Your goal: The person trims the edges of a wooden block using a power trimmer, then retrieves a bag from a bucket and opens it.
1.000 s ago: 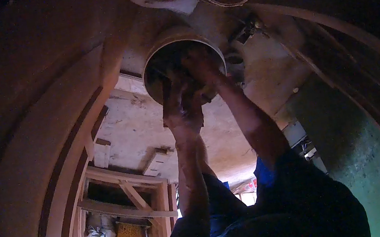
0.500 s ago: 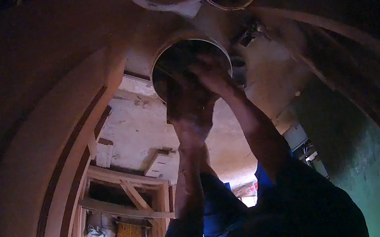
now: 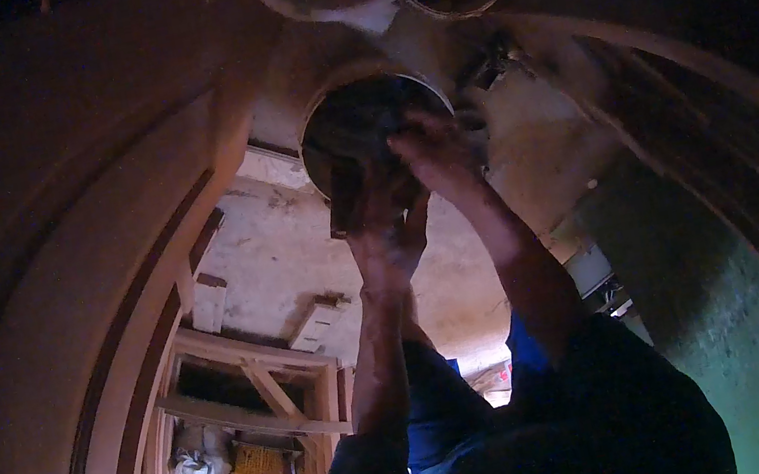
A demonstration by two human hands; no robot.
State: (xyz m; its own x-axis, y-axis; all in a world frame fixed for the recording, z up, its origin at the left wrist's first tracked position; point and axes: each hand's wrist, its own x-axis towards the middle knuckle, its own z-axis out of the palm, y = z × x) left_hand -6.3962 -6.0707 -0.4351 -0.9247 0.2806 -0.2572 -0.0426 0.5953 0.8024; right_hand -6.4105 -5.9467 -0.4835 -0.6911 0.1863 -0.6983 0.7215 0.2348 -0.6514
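Note:
A round bucket (image 3: 443, 96) with a pale rim and a dark inside stands in front of me. At its near edge, my left hand (image 3: 382, 219) is closed around a dark, straight-edged block (image 3: 347, 200), whose kind I cannot make out in the dim light. My right hand (image 3: 437, 158) is over the bucket's right near rim. Its fingers are curled in toward the block, and whatever they may hold is hidden by shadow and blur.
Beyond the bucket are a large round basin (image 3: 339, 8) and a smaller bowl (image 3: 485, 0). Wooden frames (image 3: 261, 425) stand at left, with a white bag (image 3: 202, 466) and an orange crate (image 3: 263, 466) behind. A pale block (image 3: 318, 322) lies on the floor; a green wall (image 3: 723, 339) is at right.
My right hand has drawn back toward me, from inside the bucket to its near right rim. My left hand keeps the dark block, which has turned and shows less of its face.

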